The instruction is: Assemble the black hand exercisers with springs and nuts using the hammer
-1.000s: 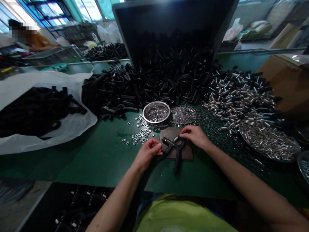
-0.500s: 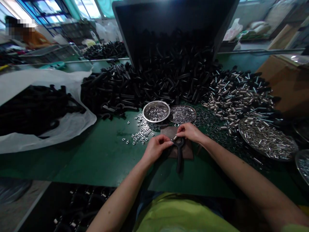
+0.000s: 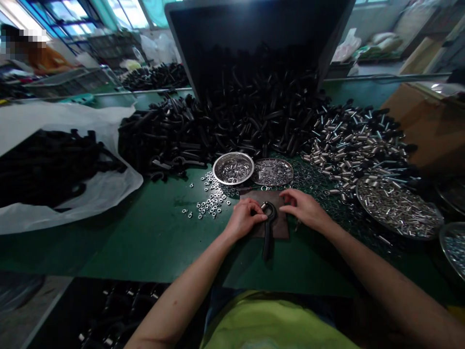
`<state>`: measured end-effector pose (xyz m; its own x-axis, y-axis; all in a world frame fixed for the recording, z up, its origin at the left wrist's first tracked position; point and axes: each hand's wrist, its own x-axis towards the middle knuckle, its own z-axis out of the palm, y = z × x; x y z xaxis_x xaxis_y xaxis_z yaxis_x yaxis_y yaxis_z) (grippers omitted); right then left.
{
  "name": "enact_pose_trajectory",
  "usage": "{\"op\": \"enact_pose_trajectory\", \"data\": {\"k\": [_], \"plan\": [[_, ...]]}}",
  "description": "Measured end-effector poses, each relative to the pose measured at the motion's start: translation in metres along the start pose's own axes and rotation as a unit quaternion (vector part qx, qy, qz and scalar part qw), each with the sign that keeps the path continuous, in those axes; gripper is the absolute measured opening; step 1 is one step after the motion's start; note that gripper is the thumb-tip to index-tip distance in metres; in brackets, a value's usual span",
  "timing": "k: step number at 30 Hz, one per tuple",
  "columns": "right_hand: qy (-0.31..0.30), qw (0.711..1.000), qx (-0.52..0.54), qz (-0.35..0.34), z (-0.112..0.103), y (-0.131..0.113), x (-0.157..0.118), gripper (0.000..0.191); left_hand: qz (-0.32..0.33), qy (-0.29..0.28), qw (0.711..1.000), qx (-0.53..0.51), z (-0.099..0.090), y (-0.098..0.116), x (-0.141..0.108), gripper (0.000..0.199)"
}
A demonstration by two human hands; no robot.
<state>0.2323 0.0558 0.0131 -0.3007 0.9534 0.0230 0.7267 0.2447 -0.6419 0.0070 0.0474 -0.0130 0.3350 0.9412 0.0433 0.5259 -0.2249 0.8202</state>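
The black hand-grip exerciser lies flat on a brown pad, its long axis running roughly 12 to 6 o'clock, with the looped head at 12 and the handle reaching past the pad's lower edge toward 6, the person's body. The left hand is the nearer, at about 9 o'clock from the head, its fingers pressed together and curled against the head's side; the thumb is hidden, so how firmly they pinch cannot be told. The right hand lies just beside it at about 3 o'clock, its fingers loosely spread and apart from the exerciser, holding nothing that shows. A small steel coil spring sits at the head's 11 o'clock side, close to the left fingertips. At 12 o'clock beyond the pad are a steel bowl and a round tray of small parts, with loose steel nuts at 10 o'clock on the green surface.
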Motion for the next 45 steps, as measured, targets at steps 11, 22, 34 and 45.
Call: {"op": "enact_pose_trajectory", "data": {"k": [11, 22, 34, 45], "plan": [[0.042, 0.963, -0.218, 0.152, -0.016, 0.040, -0.107, 0.029, -0.023, -0.038, 0.999, 0.004, -0.003, 0.004, 0.007, 0.015], [0.092, 0.993, -0.038, -0.057, -0.009, -0.042, -0.048, 0.042, -0.098, -0.074, 0.992, -0.027, -0.002, -0.004, 0.016, 0.020], [0.006, 0.996, -0.084, 0.010, 0.008, -0.024, -0.045, 0.042, -0.057, -0.069, 0.996, 0.016, -0.003, -0.001, 0.013, 0.018], [0.039, 0.998, -0.056, 0.009, 0.020, -0.016, -0.050, 0.042, 0.005, 0.018, 0.998, 0.067, -0.001, 0.003, -0.012, 0.026]]}}
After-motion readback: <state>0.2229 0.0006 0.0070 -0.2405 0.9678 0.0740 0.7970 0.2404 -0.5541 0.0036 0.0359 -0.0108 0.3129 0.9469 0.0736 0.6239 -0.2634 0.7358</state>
